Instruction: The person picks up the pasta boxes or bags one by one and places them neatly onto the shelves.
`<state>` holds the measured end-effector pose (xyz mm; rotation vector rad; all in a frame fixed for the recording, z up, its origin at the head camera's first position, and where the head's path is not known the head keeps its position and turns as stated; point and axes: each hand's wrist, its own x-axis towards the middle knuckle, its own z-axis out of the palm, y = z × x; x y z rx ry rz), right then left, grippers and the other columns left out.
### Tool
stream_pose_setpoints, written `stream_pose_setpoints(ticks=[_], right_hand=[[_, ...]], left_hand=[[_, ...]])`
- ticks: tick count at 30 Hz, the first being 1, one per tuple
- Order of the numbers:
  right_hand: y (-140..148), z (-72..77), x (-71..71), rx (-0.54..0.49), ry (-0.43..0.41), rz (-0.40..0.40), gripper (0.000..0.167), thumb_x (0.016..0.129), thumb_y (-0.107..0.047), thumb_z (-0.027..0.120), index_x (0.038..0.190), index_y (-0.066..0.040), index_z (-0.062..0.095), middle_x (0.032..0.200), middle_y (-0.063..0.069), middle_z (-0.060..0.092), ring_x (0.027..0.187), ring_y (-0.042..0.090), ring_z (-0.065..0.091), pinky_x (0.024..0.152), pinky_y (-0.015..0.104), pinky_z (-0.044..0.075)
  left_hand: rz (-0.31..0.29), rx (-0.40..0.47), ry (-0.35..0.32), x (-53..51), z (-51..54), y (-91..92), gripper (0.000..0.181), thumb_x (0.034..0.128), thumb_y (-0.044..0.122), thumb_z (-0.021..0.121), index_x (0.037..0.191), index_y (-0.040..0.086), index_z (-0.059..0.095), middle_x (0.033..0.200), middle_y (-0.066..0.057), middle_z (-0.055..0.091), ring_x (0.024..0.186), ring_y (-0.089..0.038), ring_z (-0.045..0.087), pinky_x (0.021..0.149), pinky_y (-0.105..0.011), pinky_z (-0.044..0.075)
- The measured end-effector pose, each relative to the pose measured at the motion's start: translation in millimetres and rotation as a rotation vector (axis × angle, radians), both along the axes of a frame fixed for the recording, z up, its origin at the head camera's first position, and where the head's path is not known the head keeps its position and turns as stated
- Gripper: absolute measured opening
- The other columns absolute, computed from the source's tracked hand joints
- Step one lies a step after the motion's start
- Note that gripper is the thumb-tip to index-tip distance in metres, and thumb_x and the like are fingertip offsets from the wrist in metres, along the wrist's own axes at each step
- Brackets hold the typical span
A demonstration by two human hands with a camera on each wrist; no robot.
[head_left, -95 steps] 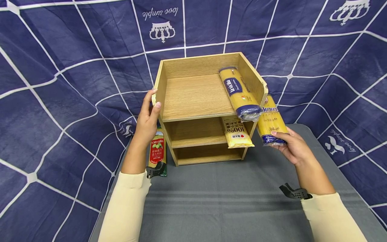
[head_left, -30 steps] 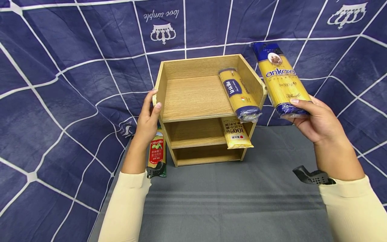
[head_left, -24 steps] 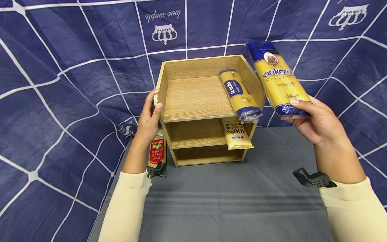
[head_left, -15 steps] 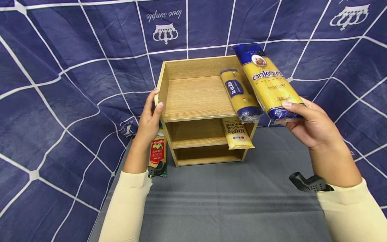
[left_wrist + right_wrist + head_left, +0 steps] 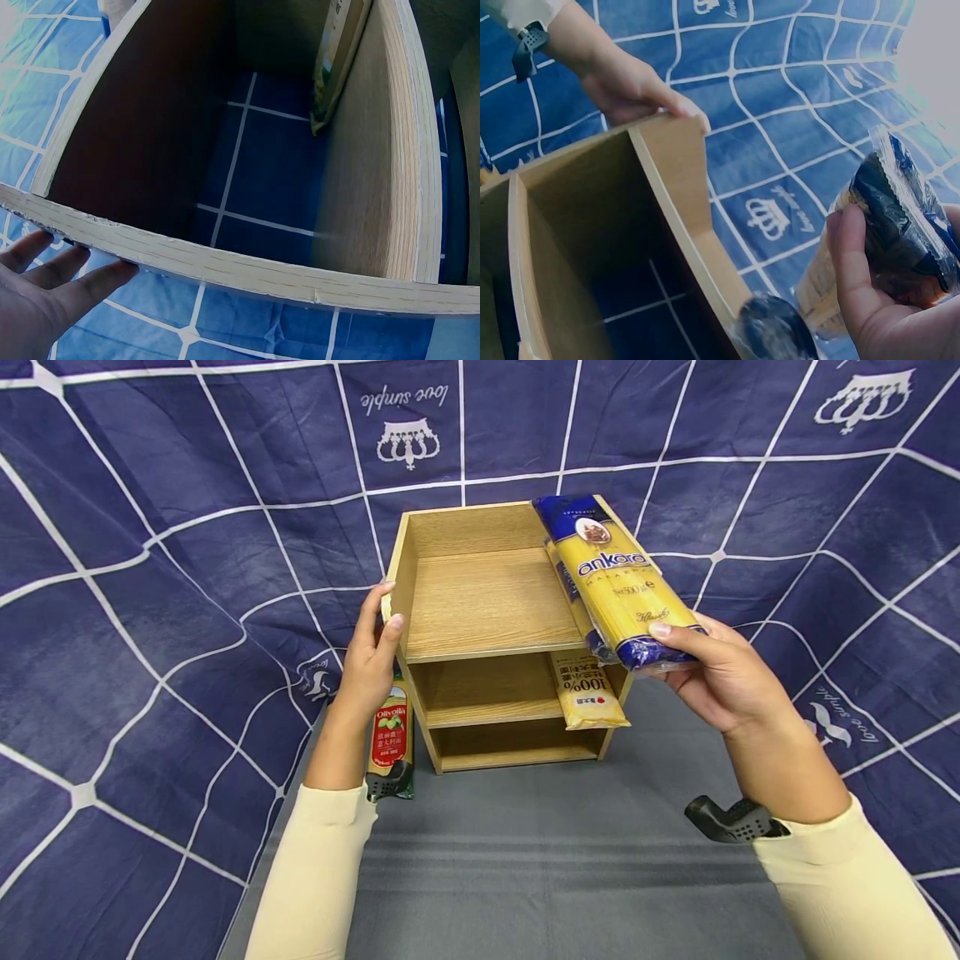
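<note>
My right hand (image 5: pixel 731 681) holds a blue-and-yellow "ankara" spaghetti pack (image 5: pixel 618 589) by its near end, thumb on top and fingers beneath. The pack is tilted above the right side of the wooden shelf's (image 5: pixel 480 602) top tier. It covers most of a second spaghetti pack (image 5: pixel 567 589) lying there; whether the two touch I cannot tell. My left hand (image 5: pixel 365 668) grips the front of the shelf's left side panel, thumb at its front edge. In the left wrist view, fingers (image 5: pixel 97 285) lie against the panel's outer face.
A yellow pasta pack (image 5: pixel 588 697) sticks out of the middle tier at right. Left of the shelf, partly behind my left wrist, is a red-labelled "Olivoilà" pack (image 5: pixel 390 727). Grey cloth (image 5: pixel 525 852) covers the table; blue checked cloth (image 5: pixel 300 485) hangs around.
My right hand has lifted the ankara pack from beside the shelf's right side, then carried it left and slightly down over the pack on the top tier. The left hand stays on the side panel.
</note>
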<state>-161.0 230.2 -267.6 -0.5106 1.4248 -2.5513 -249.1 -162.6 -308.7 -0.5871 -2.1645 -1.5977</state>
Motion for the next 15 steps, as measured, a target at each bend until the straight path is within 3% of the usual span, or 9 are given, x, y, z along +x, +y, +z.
stream_pose_setpoints(ticks=[6,15], right_hand=[[-14,-2.0,-1.8,0.026,-0.008,-0.013,0.029,0.104,-0.002,0.046,0.131,-0.001,0.056,0.113,0.011,0.071,0.095,0.017,0.072,0.079,0.027,0.058],[-32,-5.1,-1.6,0.051,-0.028,-0.007,0.024,0.105,-0.005,0.048,0.126,-0.001,0.055,0.104,0.007,0.072,0.092,0.014,0.072,0.081,0.028,0.058]], left_hand=[[-0.009,0.0,-0.011,17.9,16.0,6.2,0.046,0.1069,0.009,0.045,0.152,0.004,0.035,0.161,-0.016,0.031,0.142,-0.02,0.034,0.118,-0.039,0.026],[-0.015,0.004,-0.019,19.7,17.5,6.6,0.046,0.107,0.01,0.045,0.152,0.005,0.035,0.159,-0.015,0.034,0.138,-0.018,0.037,0.116,-0.038,0.028]])
